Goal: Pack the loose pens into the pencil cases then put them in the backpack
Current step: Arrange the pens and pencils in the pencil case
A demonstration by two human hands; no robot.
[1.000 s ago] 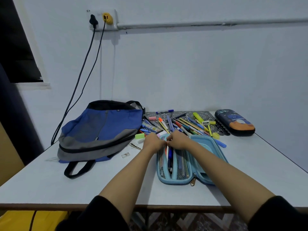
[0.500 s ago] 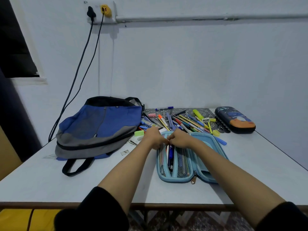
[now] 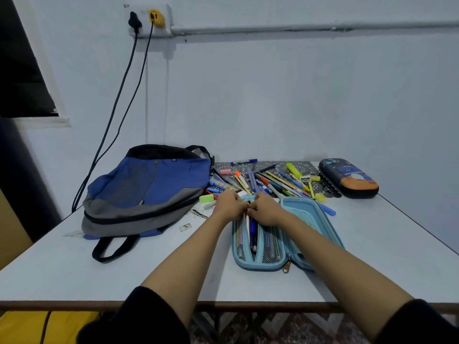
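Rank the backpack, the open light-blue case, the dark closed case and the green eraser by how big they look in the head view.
1. Backpack, clearly largest.
2. Light-blue case, lying open and nearer the camera, which inflates it.
3. Dark case, farther back, so its true size against the light-blue case is unsure.
4. Green eraser, smallest.

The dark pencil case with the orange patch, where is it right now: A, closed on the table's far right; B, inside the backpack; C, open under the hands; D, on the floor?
A: the dark pencil case lies shut on the far right of the table, apart from the open light blue pencil case.
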